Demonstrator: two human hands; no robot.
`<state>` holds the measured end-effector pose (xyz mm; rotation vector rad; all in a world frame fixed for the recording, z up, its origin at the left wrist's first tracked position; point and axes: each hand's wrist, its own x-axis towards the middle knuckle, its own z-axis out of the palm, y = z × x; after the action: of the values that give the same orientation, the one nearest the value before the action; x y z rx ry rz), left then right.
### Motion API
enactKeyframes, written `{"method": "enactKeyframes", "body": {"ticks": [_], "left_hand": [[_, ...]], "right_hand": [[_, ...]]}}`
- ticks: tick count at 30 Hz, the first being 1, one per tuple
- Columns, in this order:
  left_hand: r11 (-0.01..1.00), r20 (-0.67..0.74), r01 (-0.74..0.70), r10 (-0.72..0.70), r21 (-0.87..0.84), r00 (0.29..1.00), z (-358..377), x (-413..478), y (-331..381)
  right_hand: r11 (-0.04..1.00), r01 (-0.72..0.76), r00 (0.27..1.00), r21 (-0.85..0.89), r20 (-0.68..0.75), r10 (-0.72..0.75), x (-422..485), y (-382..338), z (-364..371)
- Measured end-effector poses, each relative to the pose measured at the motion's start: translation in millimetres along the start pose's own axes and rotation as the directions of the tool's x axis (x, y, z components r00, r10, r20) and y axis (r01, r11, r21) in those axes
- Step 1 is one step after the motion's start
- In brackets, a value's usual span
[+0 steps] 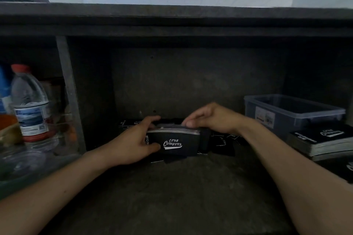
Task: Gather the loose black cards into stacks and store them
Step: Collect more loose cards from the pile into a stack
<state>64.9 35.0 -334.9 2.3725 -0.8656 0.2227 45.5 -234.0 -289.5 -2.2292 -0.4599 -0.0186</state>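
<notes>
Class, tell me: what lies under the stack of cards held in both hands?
Under the held stack, loose black cards lie scattered on the dark shelf. How many lie directly beneath is hidden by the stack.

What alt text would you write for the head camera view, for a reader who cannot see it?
Two bare hands, left hand and right hand, hold a stack of black printed cards upright on a dark worn shelf, loose black cards scattered behind. A finished card stack and clear plastic tub sit right; a red-capped water bottle stands left.

head view: worn on head, wide-angle | faces forward and down into a dark shelf recess (191,86) | close (forearms fill lower frame) | ceiling along top edge
</notes>
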Motion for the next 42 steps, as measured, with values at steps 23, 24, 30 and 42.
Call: {"method": "enactKeyframes", "body": {"ticks": [23, 24, 30, 42], "left_hand": [[0.999, 0.022, -0.054, 0.054, 0.003, 0.998, -5.4, -3.6, 6.9], [0.998, 0.027, -0.059, 0.059, 0.003, 0.998, -5.5, -3.9, 7.1], [0.998, 0.026, -0.048, 0.047, 0.036, 0.999, -5.0, -3.5, 5.1], [0.997, 0.035, -0.061, 0.06, 0.04, 0.998, -5.5, -2.1, 1.6]], "right_hand": [[0.763, -0.491, 0.864, -0.42, -0.344, 0.367, 11.7, 55.2, -32.1], [0.756, -0.513, 0.848, -0.406, -0.372, 0.376, 11.0, 51.6, -35.0], [0.94, -0.3, 0.825, -0.163, -0.539, 0.17, 7.8, 25.0, -44.9], [0.966, -0.156, 0.966, -0.205, -0.236, 0.106, 22.6, 40.3, -6.8]]}}
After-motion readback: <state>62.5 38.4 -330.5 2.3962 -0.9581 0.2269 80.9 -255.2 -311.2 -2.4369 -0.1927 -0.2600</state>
